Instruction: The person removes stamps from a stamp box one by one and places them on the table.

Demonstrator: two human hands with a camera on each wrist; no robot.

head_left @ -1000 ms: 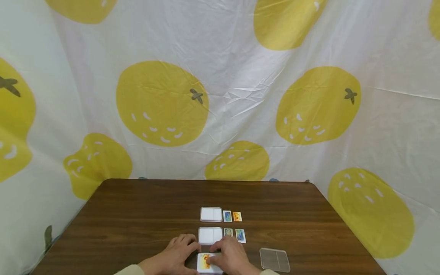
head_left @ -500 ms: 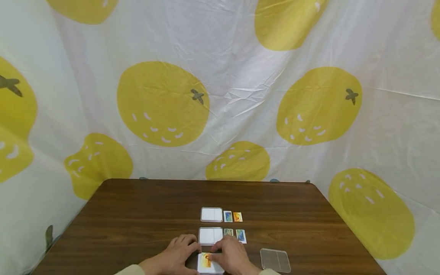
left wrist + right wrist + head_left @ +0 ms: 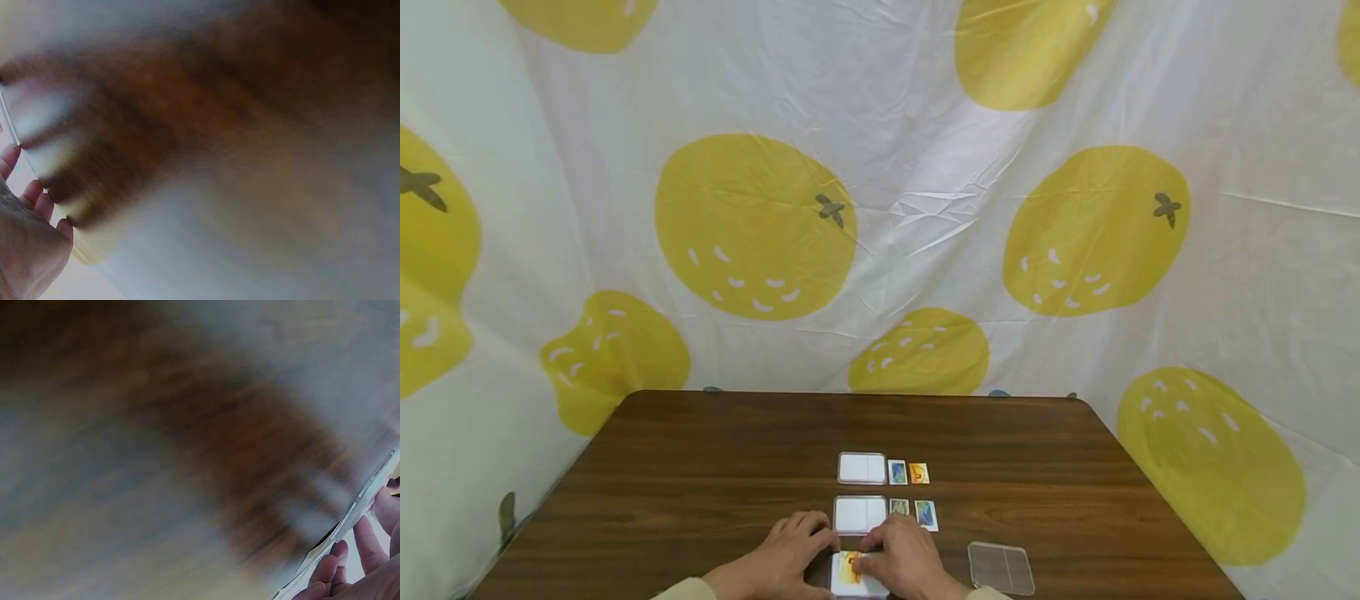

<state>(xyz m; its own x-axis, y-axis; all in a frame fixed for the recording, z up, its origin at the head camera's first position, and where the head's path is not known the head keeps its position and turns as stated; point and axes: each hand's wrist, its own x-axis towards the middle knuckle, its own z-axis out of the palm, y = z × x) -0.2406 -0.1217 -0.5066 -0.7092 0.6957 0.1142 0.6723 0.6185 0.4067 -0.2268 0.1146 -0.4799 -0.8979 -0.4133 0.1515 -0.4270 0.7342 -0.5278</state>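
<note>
In the head view, a postage stamp (image 3: pixel 850 567) with an orange and yellow picture lies on the left part of a white-filled flat case (image 3: pixel 859 588) near the table's front. My right hand (image 3: pixel 906 558) presses its thumb on the stamp's right side, with the index fingertip by the case's far edge. At the case's left side rests my left hand (image 3: pixel 782 557), bent fingers on the table and thumb close to the near corner. The left wrist view shows left-hand fingertips (image 3: pixel 34 190) touching the table; in the right wrist view, right-hand fingers (image 3: pixel 369 544) are beside a pale edge.
Beyond my hands are two similar white-filled cases, a nearer one (image 3: pixel 859 514) and a farther one (image 3: pixel 861 468). Stamps lie right of them: two in the far row (image 3: pixel 918 473), two in the near row (image 3: pixel 926 515). A clear lid (image 3: pixel 1001 568) is at right.
My right thumb first draws back a little to the stamp's right edge, then lies over its right side again. The left hand and the other things stay put.
</note>
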